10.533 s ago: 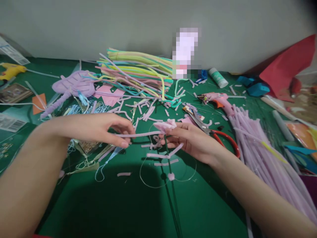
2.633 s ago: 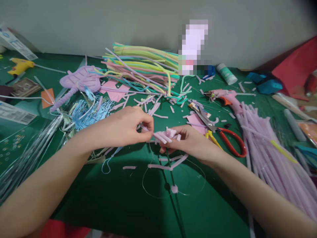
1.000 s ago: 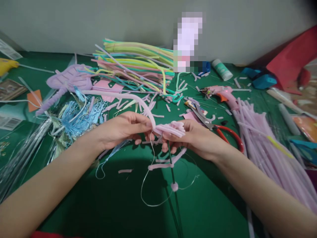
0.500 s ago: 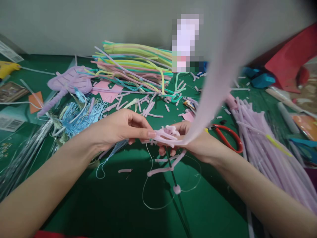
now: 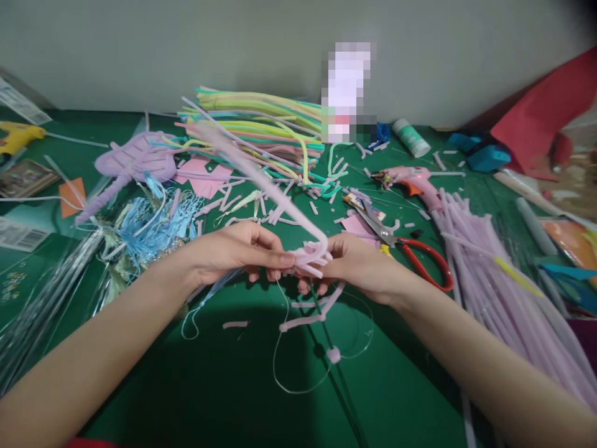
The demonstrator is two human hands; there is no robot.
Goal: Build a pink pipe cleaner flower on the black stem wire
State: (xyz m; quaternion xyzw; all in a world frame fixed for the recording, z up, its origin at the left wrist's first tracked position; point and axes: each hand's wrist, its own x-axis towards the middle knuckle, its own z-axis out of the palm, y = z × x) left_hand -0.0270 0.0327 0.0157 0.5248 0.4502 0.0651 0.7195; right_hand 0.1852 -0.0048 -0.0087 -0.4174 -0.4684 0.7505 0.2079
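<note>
Head view: the lilac bundle (image 5: pixel 310 256) was held above the green table (image 5: pixel 224 386), pinched by the left hand (image 5: pixel 237 252) and right hand (image 5: pixel 357 264); a green stem (image 5: pixel 328 336) ran down below, and scissors (image 5: pixel 396 241) lay nearby.

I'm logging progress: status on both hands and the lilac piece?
Left hand and right hand both gripping lilac pipe-cleaner cluster. Long strand angling up and away. Red-handled scissors lying beyond right hand.
</note>
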